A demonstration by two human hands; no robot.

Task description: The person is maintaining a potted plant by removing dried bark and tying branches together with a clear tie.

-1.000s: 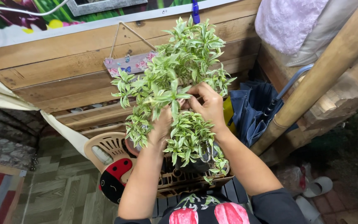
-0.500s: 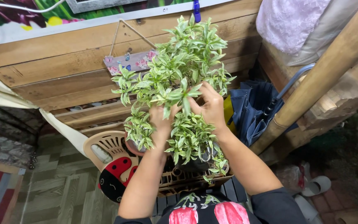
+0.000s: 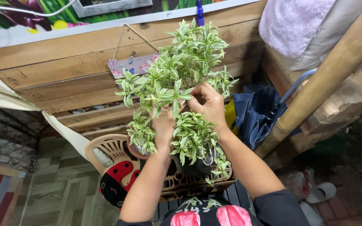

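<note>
Both forearms extend upward from the bottom edge and converge inside the plant (image 3: 177,83), a bushy growth of green-and-white leaves.

Left hand (image 3: 164,123): back of the hand faces the camera, wrist straight, fingers pushed up into the foliage. The fingertips are hidden by leaves; whether they pinch a stem cannot be determined.

Right hand (image 3: 208,104): positioned just right of the left hand, almost touching it. The fingers curl inward and close on leaves at the centre of the plant; the exact stem held is hidden.

Plant: it surrounds both hands, with shoots rising above them and lower sprays hanging over both wrists. Its dark pot (image 3: 193,167) sits directly below the hands, on a brown crate (image 3: 189,186).

Surroundings, relative to the plant: a plank wall (image 3: 63,75) stands behind it; a small hanging sign (image 3: 128,66) lies to its upper left; a folded blue umbrella (image 3: 256,117) leans to its right, beside a bamboo pole (image 3: 323,79); a ladybird stool (image 3: 114,182) stands to its lower left.
</note>
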